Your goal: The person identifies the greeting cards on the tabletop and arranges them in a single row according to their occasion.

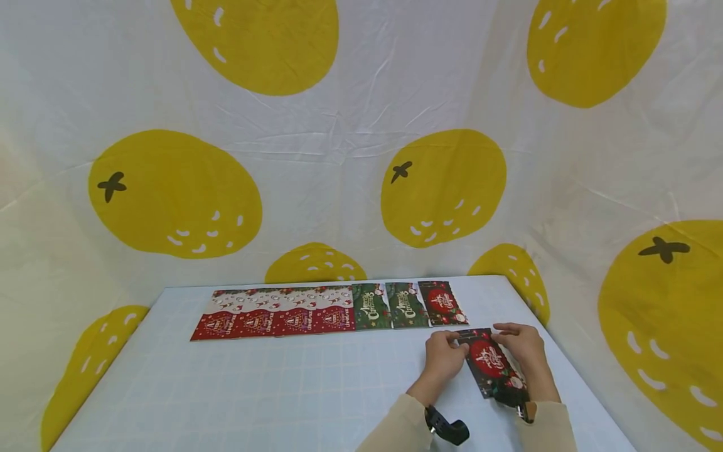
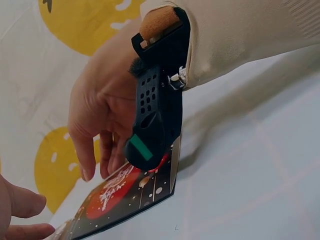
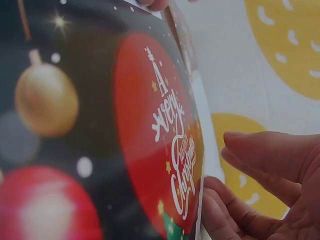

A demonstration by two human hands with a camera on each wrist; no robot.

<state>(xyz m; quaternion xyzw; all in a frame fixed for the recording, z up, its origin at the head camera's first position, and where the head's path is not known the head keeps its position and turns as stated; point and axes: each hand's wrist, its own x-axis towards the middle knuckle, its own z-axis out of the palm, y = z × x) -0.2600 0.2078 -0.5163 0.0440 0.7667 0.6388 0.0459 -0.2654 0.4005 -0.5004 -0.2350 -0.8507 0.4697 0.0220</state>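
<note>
A dark Christmas card (image 1: 488,363) with a red circle and white lettering lies at the right of the table, between both hands. My left hand (image 1: 443,358) pinches its upper left corner, thumb over the edge. On the opposite side, my right hand (image 1: 522,346) is at the upper right edge. The right wrist view has the right fingers (image 3: 220,220) against the card's edge, with the thumb raised apart from it. Close up, the card's face (image 3: 90,125) stands tilted, and a second layer shows behind its far edge.
Along the back of the table (image 1: 254,383) runs a row of cards: several red-and-white ones (image 1: 285,311), two green ones (image 1: 371,306) and one dark red-circled card (image 1: 443,303) at the right end. A fruit-printed cloth (image 1: 333,207) hangs behind and at the sides.
</note>
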